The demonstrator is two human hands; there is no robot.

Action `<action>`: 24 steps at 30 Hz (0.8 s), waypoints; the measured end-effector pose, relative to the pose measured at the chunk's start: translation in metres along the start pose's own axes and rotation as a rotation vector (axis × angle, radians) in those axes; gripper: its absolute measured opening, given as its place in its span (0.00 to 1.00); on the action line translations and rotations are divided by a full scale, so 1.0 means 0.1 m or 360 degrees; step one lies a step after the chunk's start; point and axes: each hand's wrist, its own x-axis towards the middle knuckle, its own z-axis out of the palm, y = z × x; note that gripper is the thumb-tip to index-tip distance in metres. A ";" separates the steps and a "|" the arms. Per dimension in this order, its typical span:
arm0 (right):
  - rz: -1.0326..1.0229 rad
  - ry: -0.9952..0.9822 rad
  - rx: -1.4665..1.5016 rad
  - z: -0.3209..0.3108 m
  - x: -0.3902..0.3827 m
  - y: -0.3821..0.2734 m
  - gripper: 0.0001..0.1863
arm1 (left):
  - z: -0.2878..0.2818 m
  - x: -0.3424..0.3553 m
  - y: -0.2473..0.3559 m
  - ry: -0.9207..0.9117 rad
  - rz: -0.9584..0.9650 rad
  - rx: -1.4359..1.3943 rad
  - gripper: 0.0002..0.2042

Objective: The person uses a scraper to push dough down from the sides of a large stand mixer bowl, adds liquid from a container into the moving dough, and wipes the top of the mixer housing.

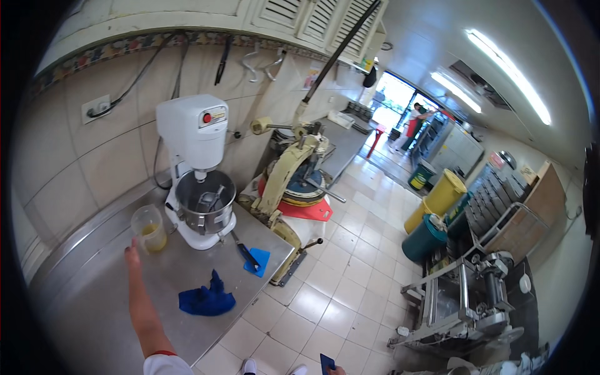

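Note:
My left hand (132, 255) reaches over the steel table to the side of a clear plastic jug (149, 230) with yellow liquid in its bottom. One finger points up beside the jug; the hand looks open, and whether it touches the jug is hard to tell. At the lower edge, only part of my right hand (338, 370) shows, closed on a flat blue scraper (326, 362). Behind the jug stands a white stand mixer (192, 128) with a steel bowl (206, 201) and a beater inside.
On the steel table (125, 312) lie a crumpled blue cloth (207, 299), a blue plastic scraper (257, 261) and a dark-handled tool (247, 255). A cream lever machine (290, 175) stands past the table. Bins (424, 236) and a roller machine (465, 300) are across the tiled floor; a person (412, 125) is far off.

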 end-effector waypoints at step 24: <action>0.0349 0.0102 -0.0286 -0.31 -0.31 0.60 0.24 | 0.08 -0.85 0.47 -0.0202 0.0278 0.0018 0.17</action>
